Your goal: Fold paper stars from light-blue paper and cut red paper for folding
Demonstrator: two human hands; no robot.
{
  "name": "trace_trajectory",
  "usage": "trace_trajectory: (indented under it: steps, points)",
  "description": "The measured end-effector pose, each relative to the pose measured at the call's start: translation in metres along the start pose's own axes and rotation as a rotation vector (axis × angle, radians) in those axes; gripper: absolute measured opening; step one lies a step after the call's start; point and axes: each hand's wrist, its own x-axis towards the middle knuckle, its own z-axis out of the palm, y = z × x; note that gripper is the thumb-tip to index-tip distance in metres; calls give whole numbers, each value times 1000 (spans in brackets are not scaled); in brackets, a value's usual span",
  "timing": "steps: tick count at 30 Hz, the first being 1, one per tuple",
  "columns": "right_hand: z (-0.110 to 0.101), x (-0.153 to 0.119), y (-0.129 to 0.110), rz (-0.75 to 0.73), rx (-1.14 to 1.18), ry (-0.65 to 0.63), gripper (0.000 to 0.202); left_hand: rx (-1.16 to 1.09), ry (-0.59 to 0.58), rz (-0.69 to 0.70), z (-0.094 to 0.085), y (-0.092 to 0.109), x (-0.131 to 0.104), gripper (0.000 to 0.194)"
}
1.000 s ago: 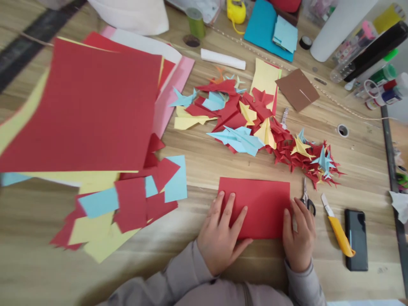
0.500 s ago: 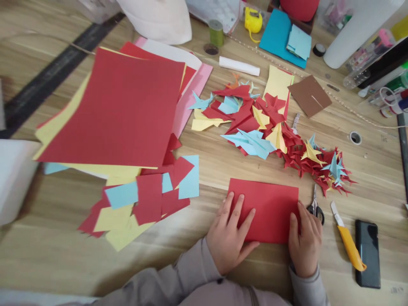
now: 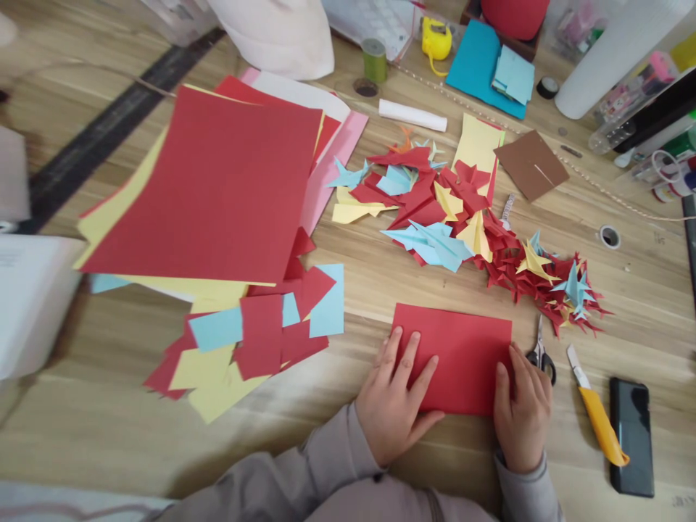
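A rectangular sheet of red paper [image 3: 462, 355] lies flat on the table in front of me. My left hand [image 3: 399, 395] rests open on its left side, fingers spread and pressing on the surface. At the right edge my right hand [image 3: 523, 406] has its thumb and closed-together fingers gripping the paper's border. Just beyond that hand lies a pair of scissors [image 3: 540, 355] with black handles. A yellow utility knife [image 3: 597, 417] with its blade out is further right, partly on a black phone [image 3: 631, 438].
Large red and yellow sheets [image 3: 217, 196] are stacked at left, above cut paper pieces [image 3: 261, 337]. Folded paper planes and stars [image 3: 435, 246] spread behind the red paper. A brown square [image 3: 531, 165], a yellow tape measure [image 3: 436, 40] and a white roll [image 3: 614, 65] lie further back.
The whole view has shifted slightly to the right. Both hands and the red paper keep almost the same position relative to each other.
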Motion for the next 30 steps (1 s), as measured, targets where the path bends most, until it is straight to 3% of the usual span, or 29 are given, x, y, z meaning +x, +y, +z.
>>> trace_trajectory:
  steps: [18,30]
  points:
    - [8,-6,5,64,95,83,31,48,-21,2,2,1,-1,73]
    - [7,-5,5,69,97,86,31,52,-29,10,1,2,-1,71]
